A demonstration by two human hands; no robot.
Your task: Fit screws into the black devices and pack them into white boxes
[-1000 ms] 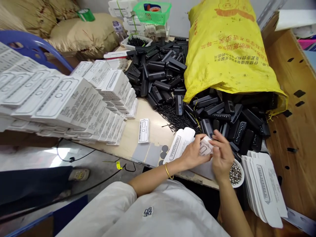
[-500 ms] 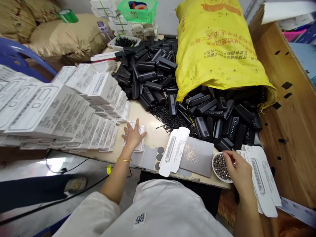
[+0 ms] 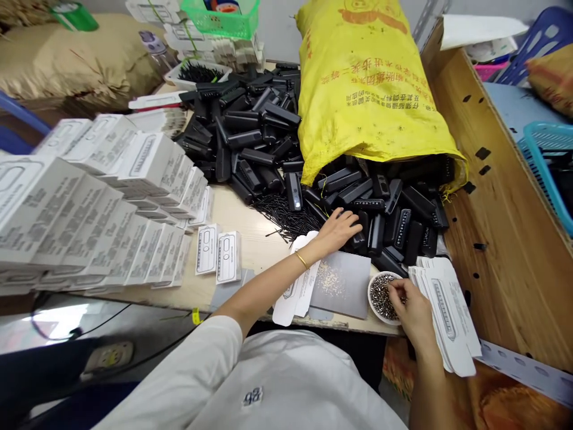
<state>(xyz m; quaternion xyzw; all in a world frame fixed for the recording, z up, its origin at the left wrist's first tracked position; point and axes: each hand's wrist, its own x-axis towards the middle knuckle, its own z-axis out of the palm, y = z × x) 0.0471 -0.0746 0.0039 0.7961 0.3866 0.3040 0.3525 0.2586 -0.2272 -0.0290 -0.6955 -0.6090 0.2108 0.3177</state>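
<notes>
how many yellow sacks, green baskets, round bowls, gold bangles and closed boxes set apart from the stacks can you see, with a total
Yellow sack: 1
Green basket: 1
Round bowl: 1
Gold bangle: 1
Closed boxes set apart: 2
Total: 6

A green tape roll [image 3: 83, 18] on a tan sack [image 3: 105, 63], a capped bottle [image 3: 156, 51], a turquoise basket [image 3: 539, 171] rightward.

You can read 二等奖 in upside-down red characters [image 3: 333, 78] on the yellow sack [image 3: 378, 134], but not the small print on the white boxes [image 3: 152, 158].
</notes>
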